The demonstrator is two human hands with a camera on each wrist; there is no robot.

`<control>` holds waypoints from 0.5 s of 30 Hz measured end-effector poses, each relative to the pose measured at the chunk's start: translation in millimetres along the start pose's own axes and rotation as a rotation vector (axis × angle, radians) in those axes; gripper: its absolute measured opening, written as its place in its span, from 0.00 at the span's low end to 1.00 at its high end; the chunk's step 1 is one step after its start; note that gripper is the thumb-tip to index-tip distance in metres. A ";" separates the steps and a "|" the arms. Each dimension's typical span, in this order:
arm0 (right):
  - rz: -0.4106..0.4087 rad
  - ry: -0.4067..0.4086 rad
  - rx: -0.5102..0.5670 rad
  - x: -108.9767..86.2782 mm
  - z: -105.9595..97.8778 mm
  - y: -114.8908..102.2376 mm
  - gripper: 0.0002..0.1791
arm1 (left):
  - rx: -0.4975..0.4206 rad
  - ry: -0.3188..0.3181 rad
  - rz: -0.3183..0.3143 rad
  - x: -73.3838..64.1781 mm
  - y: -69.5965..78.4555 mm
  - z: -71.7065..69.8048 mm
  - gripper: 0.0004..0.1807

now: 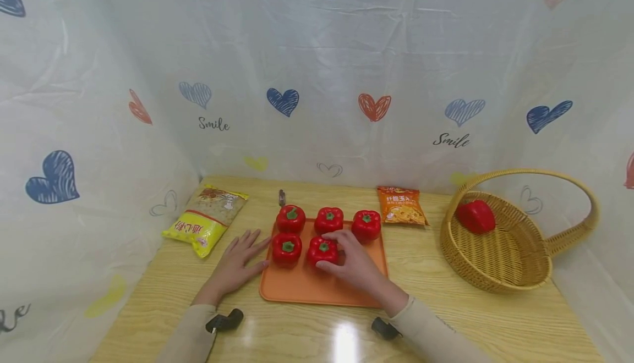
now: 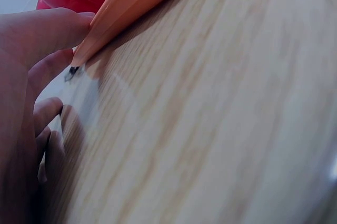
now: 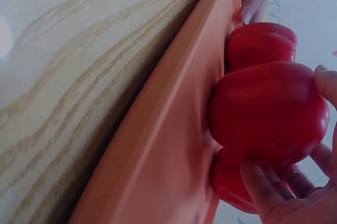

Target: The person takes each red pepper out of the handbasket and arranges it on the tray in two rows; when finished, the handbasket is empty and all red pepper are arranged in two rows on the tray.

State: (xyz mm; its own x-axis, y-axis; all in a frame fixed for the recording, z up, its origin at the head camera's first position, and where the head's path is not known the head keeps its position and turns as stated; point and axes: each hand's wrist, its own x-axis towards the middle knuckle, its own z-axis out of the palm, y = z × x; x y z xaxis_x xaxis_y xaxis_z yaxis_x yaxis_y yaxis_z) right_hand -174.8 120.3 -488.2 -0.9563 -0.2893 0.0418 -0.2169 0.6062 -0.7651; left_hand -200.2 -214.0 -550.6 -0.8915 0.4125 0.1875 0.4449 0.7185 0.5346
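Observation:
Several red bell peppers with green stems stand in two rows on an orange tray (image 1: 317, 292). My right hand (image 1: 358, 264) grips the bell pepper (image 1: 322, 254) in the front row, its thumb on one side and fingers round the other. In the right wrist view that bell pepper (image 3: 268, 112) is close over the tray, with other peppers beyond it. At the tray's left edge lies my left hand (image 1: 235, 267), fingers spread and fairly straight. The left wrist view has its thumb (image 2: 58, 30) against the tray's rim (image 2: 124, 8).
To the right stands a wicker basket (image 1: 453, 258) with a tall handle and one red bell pepper (image 1: 476, 216) inside. An orange snack bag (image 1: 402, 206) lies behind the tray. A yellow-and-clear food bag (image 1: 205, 220) is at the left, and a small dark object (image 1: 282, 197) sits behind the peppers.

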 end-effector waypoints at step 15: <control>-0.041 0.027 -0.024 -2.4 -2.4 0.7 0.34 | -0.009 -0.006 -0.007 0.4 3.4 -1.9 0.34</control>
State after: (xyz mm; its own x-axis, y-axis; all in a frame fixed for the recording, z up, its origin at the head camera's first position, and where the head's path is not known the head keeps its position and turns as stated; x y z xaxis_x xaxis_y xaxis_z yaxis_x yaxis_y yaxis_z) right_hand -173.2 123.2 -487.3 -0.9512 -0.2950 0.0905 -0.2608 0.6121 -0.7466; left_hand -199.1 -212.5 -547.1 -0.8938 0.4110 0.1793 0.4383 0.7164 0.5429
